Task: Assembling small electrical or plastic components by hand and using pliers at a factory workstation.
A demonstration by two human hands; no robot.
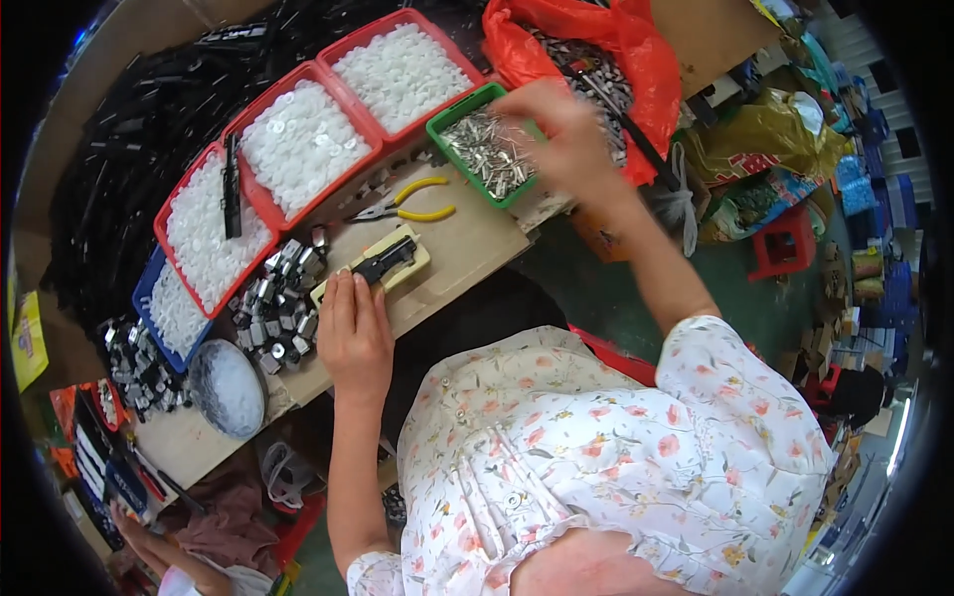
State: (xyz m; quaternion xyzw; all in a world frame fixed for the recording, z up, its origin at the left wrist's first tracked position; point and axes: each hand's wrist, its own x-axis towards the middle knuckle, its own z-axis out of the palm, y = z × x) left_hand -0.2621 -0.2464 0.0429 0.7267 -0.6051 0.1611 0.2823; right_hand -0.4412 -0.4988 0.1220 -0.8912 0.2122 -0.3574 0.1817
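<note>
We see the black part [390, 260] lying along the top of the cream block [409, 273], which sits at a slant on the surface [482, 243] in front of the person. Our left hand [356, 323] has its fingers close together over the near end of the part; the thumb is hidden, so we cannot tell whether it grips or only presses. Our right hand [566, 139] is blurred over the green tray [463, 106], fingers bent, and we cannot tell whether it holds anything. We judge the black part light, stiff and rather smooth, best taken by its two long sides or steadied from above at one end. The metal pins [485, 149] in the green tray look thin, hard and shiny; we expect them to slip and roll, so a fingertip pinch around the middle should suit them. Beyond the block, the white pieces [303, 139] look like small, flat plastic discs, heaped loosely. The metal blocks [278, 308] to the left are chunky, angular and glossy, probably heavier for their size. The pliers [427, 213] have smooth yellow handles, and the red bag [646, 50] is thin, crinkled plastic.
</note>
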